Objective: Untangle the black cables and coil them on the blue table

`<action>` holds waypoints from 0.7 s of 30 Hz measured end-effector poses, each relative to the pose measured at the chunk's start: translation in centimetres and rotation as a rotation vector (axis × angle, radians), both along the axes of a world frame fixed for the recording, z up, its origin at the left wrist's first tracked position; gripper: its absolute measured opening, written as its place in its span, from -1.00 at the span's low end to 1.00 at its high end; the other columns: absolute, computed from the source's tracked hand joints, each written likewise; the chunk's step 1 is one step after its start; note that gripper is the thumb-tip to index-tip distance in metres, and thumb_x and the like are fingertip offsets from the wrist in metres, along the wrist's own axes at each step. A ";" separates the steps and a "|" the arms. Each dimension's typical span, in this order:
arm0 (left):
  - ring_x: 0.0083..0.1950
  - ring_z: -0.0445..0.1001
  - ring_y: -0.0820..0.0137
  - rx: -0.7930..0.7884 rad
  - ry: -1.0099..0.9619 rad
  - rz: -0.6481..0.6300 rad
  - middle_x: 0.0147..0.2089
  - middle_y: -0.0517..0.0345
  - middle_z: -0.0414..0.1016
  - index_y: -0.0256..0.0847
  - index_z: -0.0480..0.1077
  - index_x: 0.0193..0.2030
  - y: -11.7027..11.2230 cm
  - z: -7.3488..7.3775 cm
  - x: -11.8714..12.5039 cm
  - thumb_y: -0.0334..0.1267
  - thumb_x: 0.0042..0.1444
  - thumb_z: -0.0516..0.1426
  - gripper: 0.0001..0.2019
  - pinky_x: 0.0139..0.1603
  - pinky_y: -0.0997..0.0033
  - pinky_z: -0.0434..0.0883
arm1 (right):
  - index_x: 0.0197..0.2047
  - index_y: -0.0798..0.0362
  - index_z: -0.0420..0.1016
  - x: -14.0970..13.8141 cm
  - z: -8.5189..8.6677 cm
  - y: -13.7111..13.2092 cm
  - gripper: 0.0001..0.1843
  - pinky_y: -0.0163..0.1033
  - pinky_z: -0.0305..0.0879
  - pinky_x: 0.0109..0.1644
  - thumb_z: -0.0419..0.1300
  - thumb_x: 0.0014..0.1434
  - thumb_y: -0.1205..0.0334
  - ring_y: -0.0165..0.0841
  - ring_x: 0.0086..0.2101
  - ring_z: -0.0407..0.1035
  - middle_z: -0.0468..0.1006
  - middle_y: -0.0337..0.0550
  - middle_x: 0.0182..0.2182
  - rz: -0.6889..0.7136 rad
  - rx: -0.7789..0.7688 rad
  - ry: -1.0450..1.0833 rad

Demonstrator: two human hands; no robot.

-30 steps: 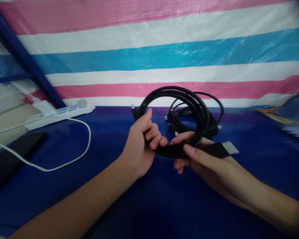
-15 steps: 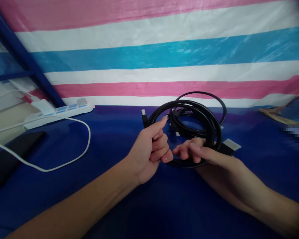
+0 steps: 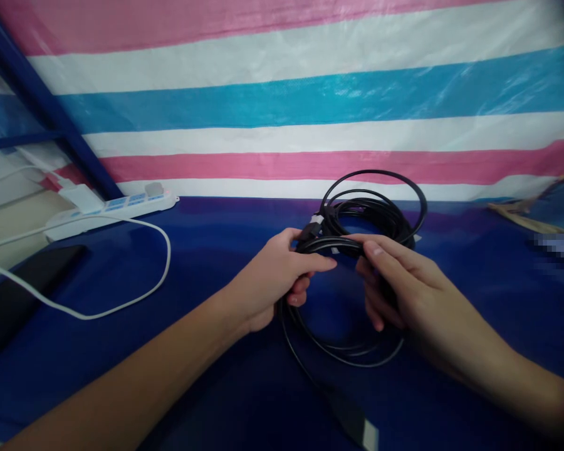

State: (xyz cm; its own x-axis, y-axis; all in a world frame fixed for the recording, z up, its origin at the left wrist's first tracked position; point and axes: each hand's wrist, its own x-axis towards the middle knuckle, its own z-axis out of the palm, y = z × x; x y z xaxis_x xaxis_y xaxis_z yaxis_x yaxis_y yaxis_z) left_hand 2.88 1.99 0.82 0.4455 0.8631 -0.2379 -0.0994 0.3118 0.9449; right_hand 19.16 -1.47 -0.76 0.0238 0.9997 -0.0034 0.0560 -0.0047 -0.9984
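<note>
A coil of black cable (image 3: 343, 347) hangs between my hands above the blue table cover (image 3: 207, 263). My left hand (image 3: 272, 282) grips the coil's left side, fingers curled round the strands. On the right side, my right hand (image 3: 395, 282) pinches the upper strands with thumb and fingers. One plug end (image 3: 316, 220) shows just above my left fingers. The other flat plug end (image 3: 357, 429) trails down toward the bottom edge. Behind it a second, smaller black cable coil (image 3: 380, 200) lies on the cover.
A white power strip (image 3: 117, 207) with a white cord (image 3: 122, 300) looping over the cover sits at the back left. A dark flat object (image 3: 23, 294) lies at the left edge. A striped pink, white and blue tarp (image 3: 282, 94) hangs behind.
The held coil has swung from upright to hanging down below my hands. Both hands shifted their grip to its top, and the flat plug end dropped to the bottom of the view.
</note>
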 end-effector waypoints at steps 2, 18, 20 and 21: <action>-0.69 0.06 0.65 0.019 -0.072 0.064 -0.67 0.47 0.15 -0.15 0.19 -0.04 -0.4 -0.2 0.6 -0.37 -0.03 0.25 -0.57 -0.73 0.68 0.04 | -0.13 0.00 0.46 0.0 -0.1 0.0 -0.67 -0.48 -0.03 -0.75 0.15 0.17 -0.05 -0.59 -0.75 0.00 0.12 -0.40 -0.66 -0.054 0.006 -0.015; -0.73 0.20 0.65 -0.001 -0.073 -0.127 -0.58 0.41 0.23 -0.19 0.19 -0.35 -0.3 -0.8 0.7 -0.17 0.09 0.17 -0.78 -0.74 0.66 0.16 | -0.08 0.00 0.45 0.7 -0.2 0.5 -0.65 -0.51 -0.08 -0.75 0.17 0.17 -0.03 -0.60 -0.76 -0.03 0.09 -0.44 -0.74 0.157 -0.094 0.005; -0.78 0.03 0.70 -0.021 -0.011 -0.151 -0.63 0.46 0.15 -0.17 0.17 -0.34 -0.3 -0.7 0.4 -0.20 0.08 0.17 -0.79 -0.79 0.69 0.03 | -0.07 -0.01 0.42 0.6 -0.3 0.4 -0.66 -0.51 -0.01 -0.73 0.17 0.17 -0.03 -0.59 -0.74 0.02 0.13 -0.43 -0.70 0.155 -0.078 -0.004; -0.78 -0.02 0.71 -0.023 0.011 -0.161 -0.65 0.48 0.12 -0.16 0.18 -0.33 -0.3 -0.7 0.3 -0.22 0.07 0.18 -0.80 -0.79 0.69 0.00 | -0.09 -0.01 0.42 0.6 -0.3 0.3 -0.67 -0.51 0.01 -0.73 0.18 0.16 -0.03 -0.59 -0.73 0.04 0.16 -0.43 -0.68 0.157 -0.071 -0.002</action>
State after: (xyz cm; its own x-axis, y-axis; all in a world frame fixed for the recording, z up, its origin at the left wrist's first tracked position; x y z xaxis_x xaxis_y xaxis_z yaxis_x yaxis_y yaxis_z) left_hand 3.19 1.68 0.16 0.5747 0.7751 -0.2624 -0.0358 0.3441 0.9382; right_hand 19.72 -1.14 -1.04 -0.1324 0.9884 -0.0746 0.0636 -0.0667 -0.9957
